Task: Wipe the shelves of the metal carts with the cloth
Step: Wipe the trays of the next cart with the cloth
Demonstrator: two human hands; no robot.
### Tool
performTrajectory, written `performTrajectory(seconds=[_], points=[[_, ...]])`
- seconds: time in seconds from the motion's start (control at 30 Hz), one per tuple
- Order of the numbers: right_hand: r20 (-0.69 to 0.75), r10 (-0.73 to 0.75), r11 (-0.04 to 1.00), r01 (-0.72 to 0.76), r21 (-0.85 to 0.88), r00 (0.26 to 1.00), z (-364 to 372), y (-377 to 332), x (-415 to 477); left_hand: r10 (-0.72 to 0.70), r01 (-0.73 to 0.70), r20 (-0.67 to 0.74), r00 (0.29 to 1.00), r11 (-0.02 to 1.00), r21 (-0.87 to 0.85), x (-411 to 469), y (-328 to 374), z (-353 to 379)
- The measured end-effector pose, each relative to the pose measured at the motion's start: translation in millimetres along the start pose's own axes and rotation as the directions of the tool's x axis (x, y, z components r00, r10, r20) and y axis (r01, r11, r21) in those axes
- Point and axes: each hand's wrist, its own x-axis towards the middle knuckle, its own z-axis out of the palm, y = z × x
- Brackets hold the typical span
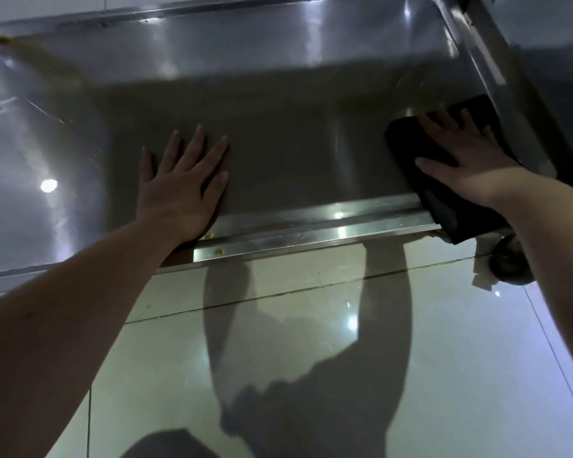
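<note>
The fingers [197,143] of the left hand [179,190] are laid out straight and spread, pressed flat on the bare metal of the cart shelf [295,160]. Nothing is grasped by them. The heel of that hand is set just inside the shelf's front rim [311,226], and the forearm crosses the rim toward the camera. A few small yellow crumbs [218,250] are seen on the rim beside the wrist.

The fingers [444,122] of the right hand [467,160] are likewise extended and fanned, and are pressed down flat on the dark cloth [407,143], which is held to the shelf by the palm rather than gripped. The cloth is placed at the shelf's right end. Its far corner touches or nearly touches the slanted upright post [497,67], and its near end is draped over the front rim.

Between the two hands a wide stretch of shelf is left open, shaded and brownish. More open metal is seen to the left of the left hand, where a lamp reflection is caught. The back of the shelf is closed by a raised metal wall [245,51]. On the right, room is limited by the post.

Below the cloth's overhang a caster [510,264] is partly seen, standing on glossy floor tiles [311,342] on which the shadows of both arms are cast.
</note>
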Motion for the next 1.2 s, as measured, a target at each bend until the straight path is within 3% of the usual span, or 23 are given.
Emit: performTrajectory(seconds=[0.1,0.2,0.33,0.43,0.5,0.57,0.73,0.87,0.93,1.07,1.13,1.2], points=[[-0.101,0.124,0.987,-0.134,-0.094,0.987,5.5,0.1,-8.1,0.008,-0.008,-0.017,1.0,1.0,-0.007,-1.8,1.9,3.0],[-0.174,0.245,0.965,-0.258,-0.055,0.954,23.1,-68.5,10.1,0.014,-0.014,-0.013,1.0,1.0,-0.008,0.4,0.5,3.5],[-0.208,0.03,0.995,-0.05,-0.088,0.978,55.2,-211.9,25.0,-0.003,0.003,-0.021,1.0,1.0,-0.016,1.3,-1.8,5.4],[-0.19,-0.129,0.991,0.117,-0.07,0.973,64.1,-255.0,25.6,-0.043,0.043,-0.013,0.999,0.998,-0.035,-0.4,-3.7,3.6],[-0.22,-0.167,0.985,0.155,-0.072,0.961,55.4,-227.7,37.4,-0.076,0.076,0.008,0.997,0.996,-0.035,-0.3,-3.0,1.1],[-0.235,-0.119,0.989,0.094,-0.112,0.965,43.1,-172.0,56.8,-0.09,0.09,0.025,0.996,0.995,-0.029,0.3,-0.4,-0.6],[-0.228,0.25,0.965,-0.261,-0.021,0.941,4.6,-23.3,67.5,-0.088,0.089,0.03,0.996,0.996,-0.006,0.4,3.2,-0.1],[-0.26,0.376,0.924,-0.382,0.03,0.889,4.3,-44.7,75.0,-0.088,0.088,0.025,0.996,0.996,0.003,1.2,4.2,-0.4],[-0.278,0.304,0.951,-0.309,0.028,0.911,8.6,-96.7,91.0,-0.089,0.089,0.027,0.996,0.996,0.002,2.1,3.9,-0.6],[-0.228,-0.125,0.989,0.102,-0.11,0.966,30.7,-225.3,101.4,-0.1,0.099,0.03,0.995,0.995,0.005,0.9,2.8,1.4],[-0.186,-0.278,0.957,0.257,-0.132,0.942,37.4,-252.8,99.0,-0.098,0.097,0.027,0.995,0.995,0.015,0.7,0.7,2.8],[-0.175,-0.306,0.949,0.287,-0.13,0.936,33.8,-242.4,104.3,-0.093,0.093,0.029,0.995,0.996,0.013,1.4,-0.7,3.1]])
